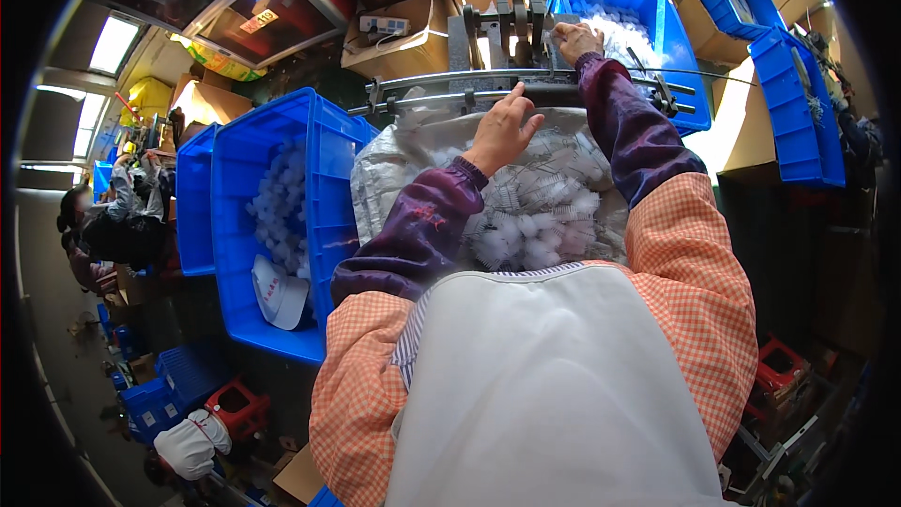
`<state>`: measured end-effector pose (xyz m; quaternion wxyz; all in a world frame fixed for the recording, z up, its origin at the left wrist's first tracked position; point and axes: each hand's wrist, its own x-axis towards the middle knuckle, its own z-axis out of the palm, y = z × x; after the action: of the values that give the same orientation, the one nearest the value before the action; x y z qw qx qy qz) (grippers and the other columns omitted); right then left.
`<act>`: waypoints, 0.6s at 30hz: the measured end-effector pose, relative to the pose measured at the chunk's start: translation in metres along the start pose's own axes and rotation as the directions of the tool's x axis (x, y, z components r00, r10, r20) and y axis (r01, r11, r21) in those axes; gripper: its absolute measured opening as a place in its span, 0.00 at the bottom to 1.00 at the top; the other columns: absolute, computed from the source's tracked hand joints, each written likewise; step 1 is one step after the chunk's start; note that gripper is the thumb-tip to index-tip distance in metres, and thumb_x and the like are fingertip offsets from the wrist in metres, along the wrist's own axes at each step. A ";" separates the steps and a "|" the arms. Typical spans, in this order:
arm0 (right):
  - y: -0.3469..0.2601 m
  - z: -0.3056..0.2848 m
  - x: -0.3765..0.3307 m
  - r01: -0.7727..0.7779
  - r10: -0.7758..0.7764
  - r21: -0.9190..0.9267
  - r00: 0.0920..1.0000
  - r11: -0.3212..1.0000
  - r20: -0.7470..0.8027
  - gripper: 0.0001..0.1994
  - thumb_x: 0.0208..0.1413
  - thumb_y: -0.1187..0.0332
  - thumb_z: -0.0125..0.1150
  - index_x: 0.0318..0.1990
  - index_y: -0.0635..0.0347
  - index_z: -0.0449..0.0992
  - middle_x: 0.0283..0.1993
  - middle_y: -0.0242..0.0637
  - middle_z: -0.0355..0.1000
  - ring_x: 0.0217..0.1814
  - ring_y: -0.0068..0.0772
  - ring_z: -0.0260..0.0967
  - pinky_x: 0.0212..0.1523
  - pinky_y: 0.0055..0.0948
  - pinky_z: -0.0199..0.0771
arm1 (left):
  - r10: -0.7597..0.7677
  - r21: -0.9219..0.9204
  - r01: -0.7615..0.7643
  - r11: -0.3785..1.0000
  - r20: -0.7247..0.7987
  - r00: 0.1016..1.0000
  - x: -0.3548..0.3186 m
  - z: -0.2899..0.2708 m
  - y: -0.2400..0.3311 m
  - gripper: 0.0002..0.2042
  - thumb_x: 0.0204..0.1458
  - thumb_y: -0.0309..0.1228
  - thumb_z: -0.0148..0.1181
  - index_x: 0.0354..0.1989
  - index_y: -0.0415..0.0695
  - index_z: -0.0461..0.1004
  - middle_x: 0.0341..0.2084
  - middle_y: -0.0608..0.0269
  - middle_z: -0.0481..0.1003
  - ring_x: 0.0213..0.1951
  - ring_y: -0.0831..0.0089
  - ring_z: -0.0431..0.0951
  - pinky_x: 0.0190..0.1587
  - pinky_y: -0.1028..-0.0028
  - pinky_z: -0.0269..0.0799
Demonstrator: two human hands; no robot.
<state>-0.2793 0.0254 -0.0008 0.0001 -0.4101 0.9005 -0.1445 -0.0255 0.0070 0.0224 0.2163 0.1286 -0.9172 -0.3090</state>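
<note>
My left hand is open, thumb apart and forefinger stretched toward the metal rails of a bench machine. Beneath it, a whitish sheet cradles a heap of small white and clear plastic pieces, some with comb-like rows of thin prongs. Farther off, my right hand is at the machine's right side, fingers bent and closed. Whatever is between those fingertips is too small to make out. Beyond that hand, a blue bin contains more white pieces.
A blue crate on the left holds white pieces and a white cap. Cardboard boxes stand behind the machine, and blue bins at the far right. Other people work at the left. Red stools stand lower down.
</note>
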 end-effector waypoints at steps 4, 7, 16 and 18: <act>0.010 -0.004 -0.009 -0.102 0.099 -0.057 0.993 0.993 -0.063 0.15 0.47 0.53 0.53 0.43 0.41 0.74 0.44 0.33 0.71 0.54 0.36 0.60 0.54 0.44 0.47 | 0.044 0.028 -0.043 0.999 -0.033 0.999 -0.001 -0.004 0.000 0.14 0.49 0.38 0.55 0.34 0.39 0.69 0.50 0.40 0.63 0.47 0.51 0.69 0.48 0.65 0.65; 0.013 -0.008 -0.028 -0.080 0.049 -0.198 0.987 0.977 -0.153 0.17 0.47 0.51 0.53 0.43 0.45 0.74 0.46 0.34 0.68 0.55 0.38 0.56 0.54 0.43 0.46 | -0.004 0.116 0.009 0.993 -0.042 0.999 -0.009 -0.011 0.011 0.13 0.48 0.37 0.55 0.33 0.39 0.69 0.44 0.46 0.68 0.43 0.54 0.71 0.45 0.65 0.67; -0.015 0.002 -0.031 -0.023 0.011 -0.137 0.996 0.990 -0.090 0.15 0.49 0.57 0.46 0.39 0.51 0.75 0.46 0.37 0.66 0.56 0.40 0.53 0.54 0.46 0.46 | -0.210 0.322 0.084 0.943 0.380 0.901 -0.019 0.001 -0.010 0.16 0.45 0.39 0.54 0.38 0.40 0.71 0.35 0.50 0.72 0.41 0.54 0.72 0.43 0.63 0.68; -0.032 0.004 -0.031 0.007 -0.020 -0.165 0.997 0.986 -0.074 0.15 0.49 0.57 0.46 0.39 0.51 0.75 0.45 0.37 0.66 0.55 0.39 0.54 0.53 0.46 0.46 | -0.220 0.304 0.089 0.948 0.427 0.877 -0.023 0.008 -0.022 0.17 0.44 0.38 0.54 0.39 0.40 0.71 0.36 0.50 0.73 0.41 0.54 0.72 0.43 0.62 0.68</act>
<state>-0.2347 0.0275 -0.0002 -0.0690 -0.4091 0.9059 -0.0850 -0.0073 0.0024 -0.0047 -0.0504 0.1548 -0.9626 -0.2165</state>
